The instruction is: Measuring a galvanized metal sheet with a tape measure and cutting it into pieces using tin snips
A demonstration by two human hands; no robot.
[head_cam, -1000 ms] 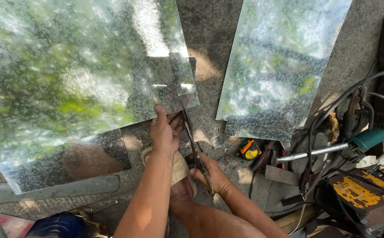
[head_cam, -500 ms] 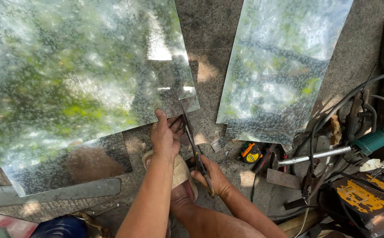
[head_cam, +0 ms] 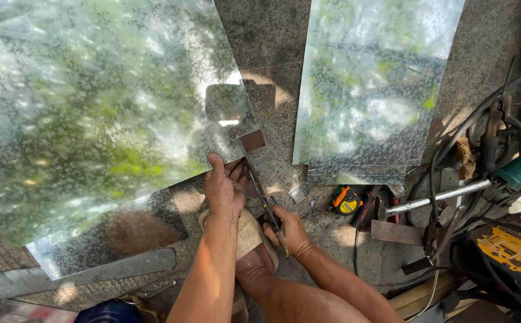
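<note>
Here, left hand (head_cam: 223,186) presses sheet (head_cam: 105,119); right hand (head_cam: 287,230) grips snips (head_cam: 260,191).

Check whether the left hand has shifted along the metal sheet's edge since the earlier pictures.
No. The left hand stays pressed at the big metal sheet's lower right edge, as close to the tape measure as before.

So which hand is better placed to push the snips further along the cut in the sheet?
Right. The right hand already grips the snips, blades at the edge of the large metal sheet. The left hand presses flat on the sheet, steadying it.
</note>
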